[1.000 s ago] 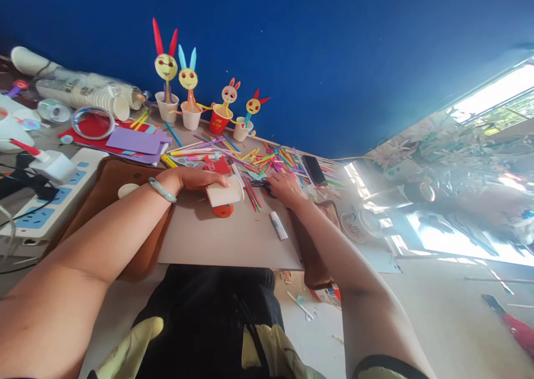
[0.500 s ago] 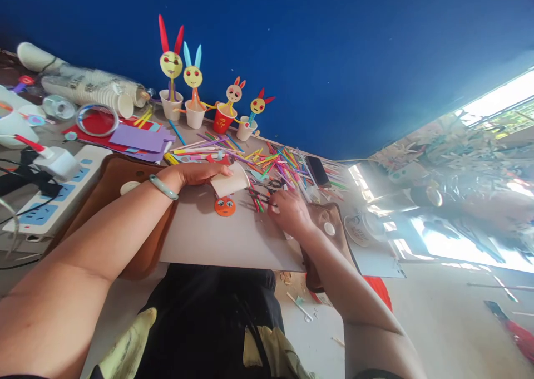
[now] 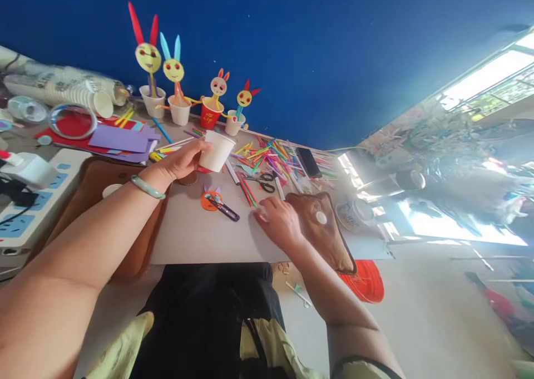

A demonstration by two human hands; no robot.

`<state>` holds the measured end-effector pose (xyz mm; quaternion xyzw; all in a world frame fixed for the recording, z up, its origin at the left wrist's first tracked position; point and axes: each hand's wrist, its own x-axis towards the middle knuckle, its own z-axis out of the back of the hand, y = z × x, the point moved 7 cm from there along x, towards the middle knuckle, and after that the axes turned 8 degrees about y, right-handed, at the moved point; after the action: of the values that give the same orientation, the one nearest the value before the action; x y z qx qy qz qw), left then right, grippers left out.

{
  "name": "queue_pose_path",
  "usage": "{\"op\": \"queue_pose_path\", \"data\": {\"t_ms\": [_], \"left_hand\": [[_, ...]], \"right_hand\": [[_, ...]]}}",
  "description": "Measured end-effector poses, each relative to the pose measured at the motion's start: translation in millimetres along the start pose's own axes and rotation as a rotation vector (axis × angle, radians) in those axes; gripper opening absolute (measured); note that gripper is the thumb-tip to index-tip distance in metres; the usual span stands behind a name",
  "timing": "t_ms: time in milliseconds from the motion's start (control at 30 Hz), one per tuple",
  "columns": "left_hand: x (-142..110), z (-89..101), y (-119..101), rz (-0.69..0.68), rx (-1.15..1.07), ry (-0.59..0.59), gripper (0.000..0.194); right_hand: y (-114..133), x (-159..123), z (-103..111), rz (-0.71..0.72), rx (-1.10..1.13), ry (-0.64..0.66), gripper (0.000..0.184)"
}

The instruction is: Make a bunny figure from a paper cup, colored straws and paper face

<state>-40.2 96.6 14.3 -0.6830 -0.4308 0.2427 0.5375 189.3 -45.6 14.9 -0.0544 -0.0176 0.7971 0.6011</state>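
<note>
My left hand (image 3: 189,161) grips a white paper cup (image 3: 217,152) by its side, tilted just above the table. Below it lies an orange paper face (image 3: 209,201) with drawn eyes and purple ears. Across the face rests a slim black tool (image 3: 227,209) that looks like a craft knife. My right hand (image 3: 278,222) is on the table to the right, its fingers loosely bent with nothing seen in them. Just beyond those fingers are red and green sticks (image 3: 247,190) and black-handled scissors (image 3: 267,182).
Along the blue wall stand several cups with rabbit-faced figures, one cup red (image 3: 211,113). Coloured sticks (image 3: 271,155) lie scattered beside a phone (image 3: 308,162). Brown pads (image 3: 323,231) flank the work area. Purple paper (image 3: 120,139) and a power strip (image 3: 45,201) are at left.
My left hand has lifted the cup and turned it more upright. My right hand has come down nearer me, away from the scissors. The black tool now lies on the orange face.
</note>
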Motion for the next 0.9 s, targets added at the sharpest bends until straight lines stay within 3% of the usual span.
{"op": "queue_pose_path", "data": {"t_ms": [133,233,367,467,633,800,900], "left_hand": [[1.6,3.8,1.1,0.006,-0.050,-0.034,0.044],[2.6,1.7,1.6,-0.011,-0.045,-0.012,0.044],[4.3,9.1,2.2,-0.059,-0.042,-0.103,0.045],[5.9,16.1,0.0,-0.104,-0.059,-0.170,0.044],[7.2,25.0,-5.6,-0.159,-0.093,-0.247,0.044],[6.3,33.3,-7.2,-0.193,-0.097,-0.337,0.050],[5.2,38.3,-9.1,-0.244,-0.104,-0.395,0.054]], "right_hand": [[-48.1,-14.3,-3.6,-0.275,-0.061,0.143,0.027],[-63.7,-19.7,-13.4,-0.346,-0.031,0.243,0.025],[-70.7,-19.6,-24.3,-0.379,0.008,0.243,0.026],[-64.7,-21.1,-28.9,-0.320,0.070,0.140,0.025],[-33.6,-35.4,-26.8,-0.046,0.256,-0.142,0.028],[-16.1,-48.9,-7.9,0.080,0.373,-0.375,0.020],[-12.1,-50.5,4.7,0.098,0.427,-0.445,0.015]]}}
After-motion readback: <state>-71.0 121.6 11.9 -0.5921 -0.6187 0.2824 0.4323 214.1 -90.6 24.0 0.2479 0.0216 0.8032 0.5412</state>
